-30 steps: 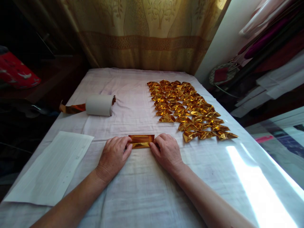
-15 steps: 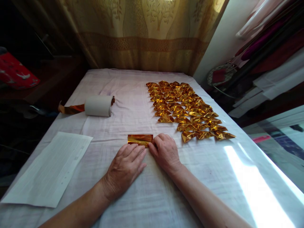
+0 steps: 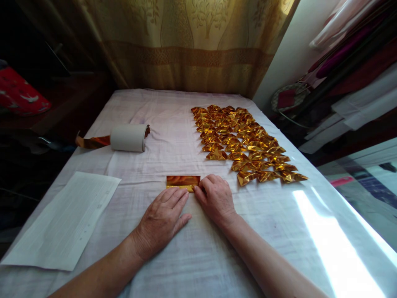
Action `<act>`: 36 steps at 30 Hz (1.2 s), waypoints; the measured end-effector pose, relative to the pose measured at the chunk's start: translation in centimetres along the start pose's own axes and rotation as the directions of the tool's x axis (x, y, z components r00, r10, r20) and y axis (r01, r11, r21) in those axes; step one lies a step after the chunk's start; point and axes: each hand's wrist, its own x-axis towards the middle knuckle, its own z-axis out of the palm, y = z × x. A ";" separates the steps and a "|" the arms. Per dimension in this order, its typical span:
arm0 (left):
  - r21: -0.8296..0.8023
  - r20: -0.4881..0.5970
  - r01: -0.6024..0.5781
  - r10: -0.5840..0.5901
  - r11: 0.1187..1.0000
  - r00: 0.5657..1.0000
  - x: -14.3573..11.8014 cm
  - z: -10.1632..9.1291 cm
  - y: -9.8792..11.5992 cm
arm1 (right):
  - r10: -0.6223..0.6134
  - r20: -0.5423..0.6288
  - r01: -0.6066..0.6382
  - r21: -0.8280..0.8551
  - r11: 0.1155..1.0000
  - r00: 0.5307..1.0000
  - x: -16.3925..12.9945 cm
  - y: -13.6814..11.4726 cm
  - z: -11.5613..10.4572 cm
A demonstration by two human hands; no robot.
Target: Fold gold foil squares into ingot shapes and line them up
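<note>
A small strip of gold foil paper (image 3: 182, 181) lies flat on the cloth, with a fold line along its near side. My left hand (image 3: 166, 213) rests palm down, its outstretched fingers on the near edge of the strip and the thumb apart. At the strip's right end, the curled thumb and fingers of my right hand (image 3: 216, 198) pinch the corner; the fingertips are partly hidden. Just beyond that hand sit rows of folded gold foil ingots (image 3: 248, 147).
A grey-white roll (image 3: 127, 138) with a gold foil tail lies at the left. Nearer me is a sheet of printed paper (image 3: 63, 223). All rest on a pale cloth-covered table (image 3: 167, 111), with a curtain (image 3: 186, 54) behind and hanging clothes (image 3: 356, 91) at the right.
My left fingers have slid slightly back and left along the foil strip, and the left thumb has spread. A narrow flat fold now shows along the near edge. My right hand stays in place.
</note>
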 end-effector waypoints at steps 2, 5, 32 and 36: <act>-0.013 0.009 0.007 -0.007 1.000 1.000 -0.1 0.1 0.0 | 0.004 0.001 -0.004 0.005 1.000 1.000 0.0 0.0 0.0; -0.027 0.017 0.005 -0.005 1.000 1.000 -0.1 0.1 -0.1 | 0.014 -0.006 -0.014 0.005 1.000 1.000 -0.1 0.0 0.1; -0.013 0.014 0.044 -0.043 0.999 0.999 -0.2 0.5 0.1 | 0.063 -0.011 -0.062 0.011 0.998 0.998 0.0 -0.7 -0.2; 0.003 0.007 0.037 -0.037 0.999 0.999 -0.3 0.6 0.1 | 0.045 0.010 -0.046 0.061 0.997 0.999 -0.1 -0.3 -0.2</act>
